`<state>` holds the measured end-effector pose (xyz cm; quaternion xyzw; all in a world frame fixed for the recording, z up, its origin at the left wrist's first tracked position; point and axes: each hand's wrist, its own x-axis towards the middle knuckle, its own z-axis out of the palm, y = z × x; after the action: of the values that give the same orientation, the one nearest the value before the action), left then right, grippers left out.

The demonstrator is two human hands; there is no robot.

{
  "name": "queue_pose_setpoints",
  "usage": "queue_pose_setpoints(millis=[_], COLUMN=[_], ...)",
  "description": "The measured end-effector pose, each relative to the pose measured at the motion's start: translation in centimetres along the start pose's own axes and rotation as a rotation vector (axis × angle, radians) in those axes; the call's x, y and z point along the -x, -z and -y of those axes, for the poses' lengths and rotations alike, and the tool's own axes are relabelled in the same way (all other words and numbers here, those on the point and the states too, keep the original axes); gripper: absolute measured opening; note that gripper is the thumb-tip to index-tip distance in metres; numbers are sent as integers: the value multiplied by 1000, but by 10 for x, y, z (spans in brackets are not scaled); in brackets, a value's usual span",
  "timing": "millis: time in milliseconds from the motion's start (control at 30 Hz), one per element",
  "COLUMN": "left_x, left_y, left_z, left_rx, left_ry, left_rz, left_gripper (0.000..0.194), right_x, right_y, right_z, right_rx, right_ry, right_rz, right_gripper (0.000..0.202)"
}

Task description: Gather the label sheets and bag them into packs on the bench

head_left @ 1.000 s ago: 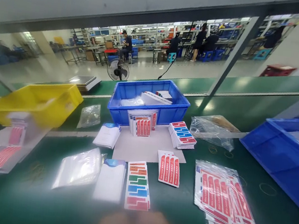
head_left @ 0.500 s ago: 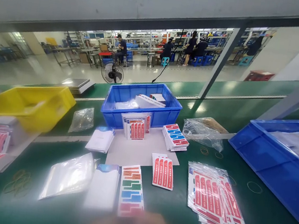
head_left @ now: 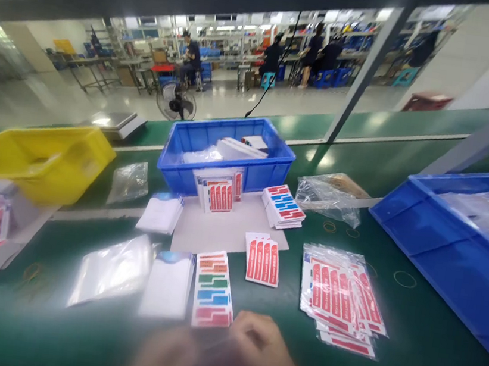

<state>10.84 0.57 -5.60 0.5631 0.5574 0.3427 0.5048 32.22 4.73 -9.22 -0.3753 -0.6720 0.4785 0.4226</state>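
Observation:
My two hands are blurred at the bottom edge, close together. My right hand (head_left: 265,348) has curled fingers just below and to the right of a stack of multicolour sticker sheets (head_left: 212,290). My left hand (head_left: 163,355) is a blur beside it, under a stack of white cards (head_left: 168,284). Whether either hand holds anything cannot be made out. Red sticker sheets (head_left: 262,260) lie just beyond, and bagged sticker packs (head_left: 340,294) are piled to the right.
A blue bin (head_left: 225,156) with packs stands at the centre back, a yellow bin (head_left: 35,158) at the left, and a large blue bin (head_left: 456,247) at the right. Clear bags (head_left: 113,271), white booklets (head_left: 160,214), a sticker stack (head_left: 283,206) and loose rubber bands (head_left: 405,279) lie on the green belt. People work far behind.
The view has tilted down and shifted, so everything sits slightly higher and to the left. My hands, only a blur at the bottom edge before, have come up into view.

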Motion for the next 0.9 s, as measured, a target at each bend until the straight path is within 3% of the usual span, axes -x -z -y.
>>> queue_pose_setpoints(millis=[100, 267, 367, 500, 767, 900], left_x=[3, 3, 3, 0, -6, 0], left_y=[-3, -6, -7, -10, -18, -23], left_z=[-2, -8, -14, -24, -33, -31], left_rx=[22, 76, 76, 22, -85, -91], left_ry=[0, -177, -189, -199, -262, -210], left_rz=[-49, -157, -123, -71, -77, -59], left_gripper=[39, 32, 24, 11, 18, 16], right_x=[0, -1, -3, -5, -1, 1], right_y=[4, 4, 3, 1, -9, -7], right_z=[6, 5, 7, 14, 16, 19], right_rx=[-47, -125, -165, -157, -97, -70], right_ry=[-20, -7, 6, 7, 94, 93], right_rz=[29, 26, 8, 93, 179, 167], right_gripper=[28, 23, 22, 21, 18, 21])
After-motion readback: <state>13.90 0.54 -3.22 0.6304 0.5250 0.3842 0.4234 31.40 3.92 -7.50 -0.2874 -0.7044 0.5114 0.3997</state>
